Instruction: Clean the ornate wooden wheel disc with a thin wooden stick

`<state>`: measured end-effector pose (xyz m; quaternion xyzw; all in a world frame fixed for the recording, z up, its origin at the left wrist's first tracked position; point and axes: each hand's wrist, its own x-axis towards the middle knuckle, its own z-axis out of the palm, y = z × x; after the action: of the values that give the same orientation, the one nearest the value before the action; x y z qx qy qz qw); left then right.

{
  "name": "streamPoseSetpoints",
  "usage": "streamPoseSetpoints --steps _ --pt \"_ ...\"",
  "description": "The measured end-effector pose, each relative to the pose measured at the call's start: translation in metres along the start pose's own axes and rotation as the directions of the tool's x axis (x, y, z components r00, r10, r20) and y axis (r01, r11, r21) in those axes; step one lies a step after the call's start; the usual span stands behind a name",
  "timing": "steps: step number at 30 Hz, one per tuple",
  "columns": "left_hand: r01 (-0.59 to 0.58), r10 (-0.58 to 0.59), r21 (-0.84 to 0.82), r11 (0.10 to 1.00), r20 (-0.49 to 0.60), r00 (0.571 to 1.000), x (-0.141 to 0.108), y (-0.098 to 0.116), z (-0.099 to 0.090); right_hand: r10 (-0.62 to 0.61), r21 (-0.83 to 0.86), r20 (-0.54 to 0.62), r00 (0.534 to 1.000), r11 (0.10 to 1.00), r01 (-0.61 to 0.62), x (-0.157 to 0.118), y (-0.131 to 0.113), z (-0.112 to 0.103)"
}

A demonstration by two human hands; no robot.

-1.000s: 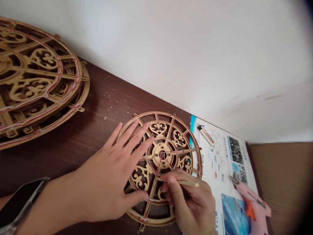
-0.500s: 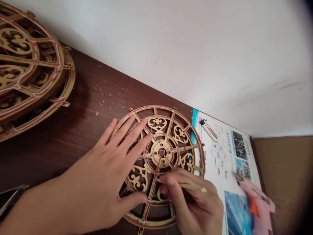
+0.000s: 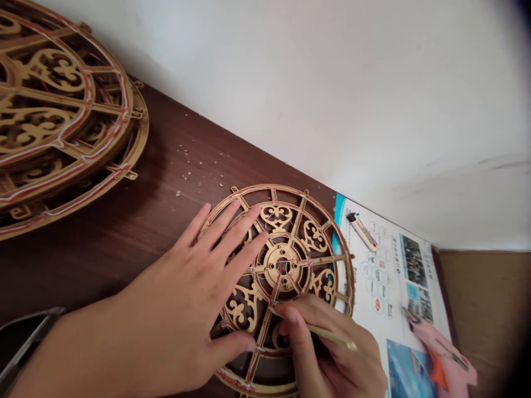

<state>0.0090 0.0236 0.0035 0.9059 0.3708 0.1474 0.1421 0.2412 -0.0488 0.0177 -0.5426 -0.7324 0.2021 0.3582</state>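
On the dark-brown tabletop (image 3: 161, 221) lies the round gold openwork frame (image 3: 274, 257); our left hand (image 3: 178, 298) rests there, fingers spread, gripping nothing; our right hand (image 3: 332, 354) pinches a slim pale stick (image 3: 332, 337); we seemingly tuck red-and-white wires (image 3: 275, 291); next needs steady pressure.

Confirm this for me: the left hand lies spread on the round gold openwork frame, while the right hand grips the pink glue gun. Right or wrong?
Wrong on the tool: in the head view, the right hand grips a thin pale stick, not the glue gun. The rest stands.
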Motion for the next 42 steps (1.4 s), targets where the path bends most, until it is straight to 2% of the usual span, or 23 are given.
streamPoseSetpoints --steps 8,19,28,34,42 --pt "-0.003 0.003 0.018 1.0 0.003 1.0 -0.001 -0.001 -0.001 -0.018 -0.058 -0.061 0.998 0.998 0.015 0.006 -0.003 0.006" --pt "0.008 -0.007 -0.023 1.0 0.021 1.0 0.002 0.001 -0.001 0.124 -0.018 -0.006 0.992 0.992 -0.124 0.014 -0.006 0.005" --pt "-0.001 0.002 -0.028 1.0 0.012 1.0 0.003 0.0 0.001 0.107 0.002 0.032 0.994 0.994 -0.107 0.013 -0.004 0.004" --pt "0.001 -0.001 -0.013 1.0 0.012 1.0 0.002 0.0 0.001 0.091 0.017 0.012 0.996 0.996 -0.091 0.012 -0.003 0.004" --pt "0.006 -0.006 -0.008 1.0 0.01 1.0 0.002 0.0 0.002 0.113 0.027 0.029 0.993 0.993 -0.114 0.009 -0.001 0.003"
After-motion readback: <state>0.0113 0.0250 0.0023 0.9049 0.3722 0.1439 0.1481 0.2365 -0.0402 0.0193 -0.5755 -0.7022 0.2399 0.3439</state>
